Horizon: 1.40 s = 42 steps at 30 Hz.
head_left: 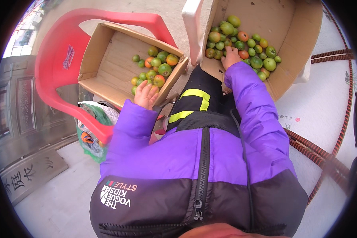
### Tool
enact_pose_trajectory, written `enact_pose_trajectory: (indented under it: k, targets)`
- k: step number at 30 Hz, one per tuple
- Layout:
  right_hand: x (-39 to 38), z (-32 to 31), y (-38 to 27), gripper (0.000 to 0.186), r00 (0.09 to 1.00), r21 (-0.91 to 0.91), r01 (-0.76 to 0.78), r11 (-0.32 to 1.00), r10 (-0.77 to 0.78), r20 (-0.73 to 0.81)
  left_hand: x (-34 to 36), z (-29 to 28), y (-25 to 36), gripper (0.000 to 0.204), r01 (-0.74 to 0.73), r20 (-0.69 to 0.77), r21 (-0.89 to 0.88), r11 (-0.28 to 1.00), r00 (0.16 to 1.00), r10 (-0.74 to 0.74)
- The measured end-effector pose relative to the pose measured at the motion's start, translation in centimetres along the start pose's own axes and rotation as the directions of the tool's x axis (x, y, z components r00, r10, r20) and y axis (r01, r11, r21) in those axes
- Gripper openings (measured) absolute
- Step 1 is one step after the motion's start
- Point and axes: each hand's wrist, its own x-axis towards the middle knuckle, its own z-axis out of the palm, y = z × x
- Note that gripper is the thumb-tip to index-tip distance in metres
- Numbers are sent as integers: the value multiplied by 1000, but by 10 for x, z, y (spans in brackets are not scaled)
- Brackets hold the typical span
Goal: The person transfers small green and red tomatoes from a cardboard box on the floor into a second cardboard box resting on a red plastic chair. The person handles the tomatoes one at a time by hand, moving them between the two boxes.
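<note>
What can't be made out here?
All head view:
What the right hand grips, if anything: hidden by the hand itself.
Same for the left hand.
Right-side brown cardboard box: far end cut off by upper edge.
Translucent green plastic bag: contents partly behind red plastic armchair.

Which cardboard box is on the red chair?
The left box, at the left hand; the right box, at the right hand, stands outside the red chair.

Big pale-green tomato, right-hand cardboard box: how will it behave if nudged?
The pale-green tomato is round, so it would probably roll, though tomatoes close by may stop it on one side. Its skin looks smooth, so fingertips might slip. Green colour suggests it's fairly firm, not easily squashed.
</note>
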Motion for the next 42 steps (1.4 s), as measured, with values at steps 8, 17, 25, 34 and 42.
enact_pose_trajectory:
  k: [8, 17, 25, 34, 42]
  targets:
    - [-19, -30, -3, 33, 964, 604, -179, 777, 260, -49, -16, 22, 8, 45, 98, 192, 115, 988, 974, -119]
    - [-83, -59, -84, 27, 919, 636, 288, 715, -393, 25, -7, 35, 6, 47, 349, 606, -104, 931, 765, -219]
    - [-12, -4, -11, 51, 986, -123, -44, 991, 63, 154, 27, -32, -1, 39, -186, 67, 371, 910, 983, 173]
    - [-36, -22, -27, 43, 1000, 358, -22, 933, 19, 12, -2, 15, 10, 43, -22, 187, 195, 981, 982, -15]
    - [-60, -69, -97, 34, 921, 605, 280, 745, -387, 51, -9, 49, 19, 46, 388, 632, -127, 913, 741, -227]
